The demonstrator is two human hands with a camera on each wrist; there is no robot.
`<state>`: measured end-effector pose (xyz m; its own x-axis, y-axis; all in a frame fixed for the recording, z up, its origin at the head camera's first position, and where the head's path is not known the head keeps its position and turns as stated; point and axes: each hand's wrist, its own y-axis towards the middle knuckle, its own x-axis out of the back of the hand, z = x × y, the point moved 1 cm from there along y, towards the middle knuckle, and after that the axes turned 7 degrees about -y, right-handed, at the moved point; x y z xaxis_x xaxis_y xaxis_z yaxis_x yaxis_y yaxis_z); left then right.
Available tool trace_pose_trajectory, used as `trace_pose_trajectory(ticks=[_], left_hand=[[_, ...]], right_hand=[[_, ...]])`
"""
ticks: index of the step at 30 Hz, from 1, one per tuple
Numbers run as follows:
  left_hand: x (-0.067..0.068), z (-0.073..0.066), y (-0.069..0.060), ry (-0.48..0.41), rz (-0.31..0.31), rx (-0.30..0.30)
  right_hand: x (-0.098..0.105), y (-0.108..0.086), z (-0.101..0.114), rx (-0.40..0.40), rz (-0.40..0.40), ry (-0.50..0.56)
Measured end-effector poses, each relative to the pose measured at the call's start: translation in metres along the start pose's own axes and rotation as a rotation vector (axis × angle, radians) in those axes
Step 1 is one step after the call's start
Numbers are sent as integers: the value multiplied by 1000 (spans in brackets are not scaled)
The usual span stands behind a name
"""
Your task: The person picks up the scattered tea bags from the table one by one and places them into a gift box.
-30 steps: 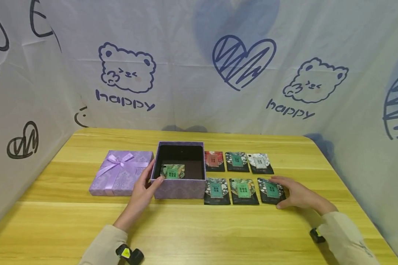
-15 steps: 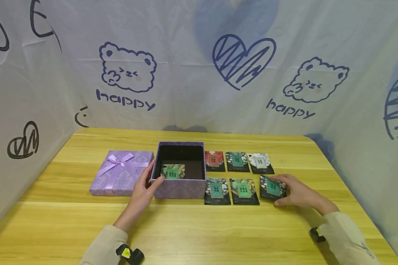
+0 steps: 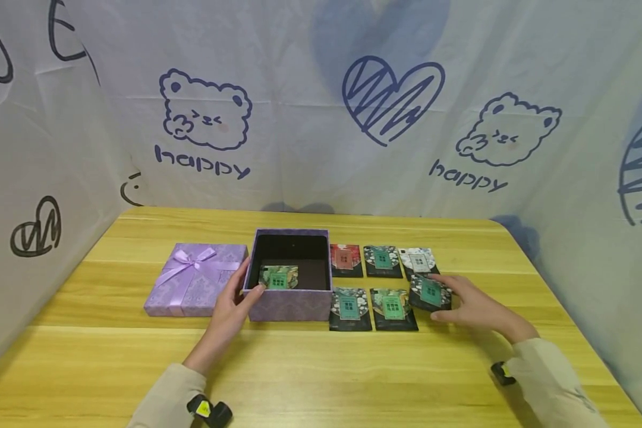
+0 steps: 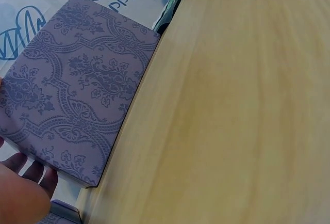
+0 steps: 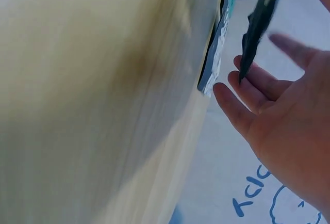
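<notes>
My right hand (image 3: 478, 308) pinches a black sachet with a teal label (image 3: 430, 292) by its right side. The sachet is raised off the table and tilted, and the right wrist view shows it edge-on as a dark sachet (image 5: 258, 25) between thumb and fingers. With my left hand (image 3: 232, 303) I hold the front left corner of an open purple box (image 3: 290, 305), thumb at the rim and fingers along its left side. Inside that box lies a green sachet (image 3: 279, 277). The patterned box wall (image 4: 82, 90) fills much of the left wrist view.
A purple lid with a ribbon bow (image 3: 195, 279) lies left of the box. Right of it are a red sachet (image 3: 346, 260), a teal-labelled sachet (image 3: 383, 261), a white sachet (image 3: 419, 261), and in front another teal-labelled sachet (image 3: 350, 309) and a green-labelled sachet (image 3: 394, 309).
My right hand has lifted the teal-labelled sachet from the front row's right end and moved it slightly left and away from me. My left hand has stayed at the box.
</notes>
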<state>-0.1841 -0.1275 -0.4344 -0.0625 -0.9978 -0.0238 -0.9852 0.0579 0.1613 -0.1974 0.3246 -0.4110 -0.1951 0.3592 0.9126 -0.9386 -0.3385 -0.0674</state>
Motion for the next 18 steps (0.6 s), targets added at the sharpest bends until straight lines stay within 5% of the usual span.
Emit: trace_pose_trajectory(ticks=[18], left_hand=[[1,-5,-1,11,-1,19]], right_hand=[[0,19,22,29,-28,-50]])
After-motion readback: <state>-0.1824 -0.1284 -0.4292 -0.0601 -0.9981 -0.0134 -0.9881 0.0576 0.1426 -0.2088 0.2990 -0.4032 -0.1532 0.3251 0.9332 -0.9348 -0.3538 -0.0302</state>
